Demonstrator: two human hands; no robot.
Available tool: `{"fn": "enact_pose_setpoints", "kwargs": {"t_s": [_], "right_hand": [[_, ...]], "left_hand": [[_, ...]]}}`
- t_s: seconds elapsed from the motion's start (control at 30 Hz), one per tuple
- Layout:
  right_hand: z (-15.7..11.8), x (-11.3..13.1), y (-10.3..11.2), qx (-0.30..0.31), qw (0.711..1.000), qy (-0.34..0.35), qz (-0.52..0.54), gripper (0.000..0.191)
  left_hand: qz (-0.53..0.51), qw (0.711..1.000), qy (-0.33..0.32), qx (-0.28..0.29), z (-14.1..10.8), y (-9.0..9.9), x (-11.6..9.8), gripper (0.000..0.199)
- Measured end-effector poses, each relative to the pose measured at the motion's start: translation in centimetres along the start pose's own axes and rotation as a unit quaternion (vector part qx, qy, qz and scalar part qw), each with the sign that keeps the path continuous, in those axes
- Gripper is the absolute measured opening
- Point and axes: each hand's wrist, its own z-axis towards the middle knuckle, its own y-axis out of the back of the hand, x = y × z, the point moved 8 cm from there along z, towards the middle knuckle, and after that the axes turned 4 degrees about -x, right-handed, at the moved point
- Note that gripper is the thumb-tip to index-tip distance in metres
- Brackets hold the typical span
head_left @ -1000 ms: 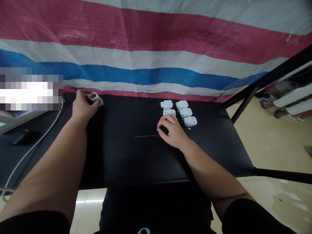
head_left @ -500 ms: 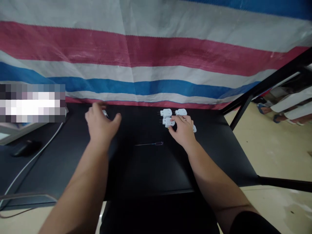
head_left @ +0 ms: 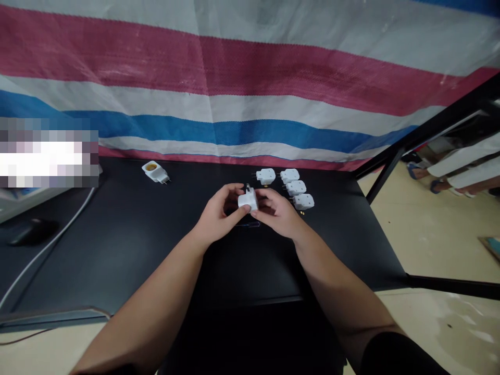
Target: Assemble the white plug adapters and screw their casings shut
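Note:
Between my hands is a white plug adapter (head_left: 247, 201), its prongs pointing up and away from me. My left hand (head_left: 219, 212) grips its left side with thumb and fingers, while my right hand (head_left: 282, 212) pinches the right side. Below them lies a screwdriver (head_left: 253, 225), its shaft partly hidden by my left hand. Several more white plugs sit just beyond my right hand, among them one at the back (head_left: 266, 176) and one nearest me (head_left: 303, 201). Small brass pieces (head_left: 302, 213) lie beside these. Another white plug with a round yellowish face (head_left: 156, 172) rests at the far left.
A black mouse (head_left: 33, 232) and a white cable (head_left: 50, 245) are on the left of the black table (head_left: 156, 271), near a blurred-out box. A striped tarp (head_left: 242, 67) hangs behind. Black metal frame bars (head_left: 385, 161) edge the right side, with a person's legs beyond.
My left hand has left the plug at the far left and come to the middle. My right hand has lifted a plug from the group and brought it leftward; both hands now hold it.

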Motion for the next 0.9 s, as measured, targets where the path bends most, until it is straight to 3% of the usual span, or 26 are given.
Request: {"fn": "enact_pose_setpoints", "kwargs": {"t_s": [0.1, 0.23, 0.43, 0.73, 0.9], "right_hand": [[0.2, 0.7, -0.6, 0.031, 0.999, -0.020, 0.017, 0.047], [1.2, 0.7, -0.5, 0.053, 0.997, -0.048, 0.014, 0.043], [1.6, -0.9, -0.7, 0.036, 0.999, -0.032, 0.013, 0.052], [0.3, -1.6, 0.0, 0.070, 0.996, 0.000, -0.048, 0.047], [0.3, -1.3, 0.1, 0.030, 0.998, 0.008, -0.059, 0.047]], "left_hand": [[-0.047, 0.998, 0.020, 0.048, 0.0, -0.8, 0.2, 0.042], [-0.069, 0.995, 0.031, 0.059, 0.4, -0.6, 1.2, 0.042], [-0.094, 0.990, 0.052, 0.092, 1.0, 0.3, 2.5, 0.039], [-0.006, 0.989, 0.026, 0.143, 0.7, 0.0, 2.1, 0.034], [0.012, 0.989, 0.014, 0.147, 0.8, 0.3, 2.2, 0.042]]}}
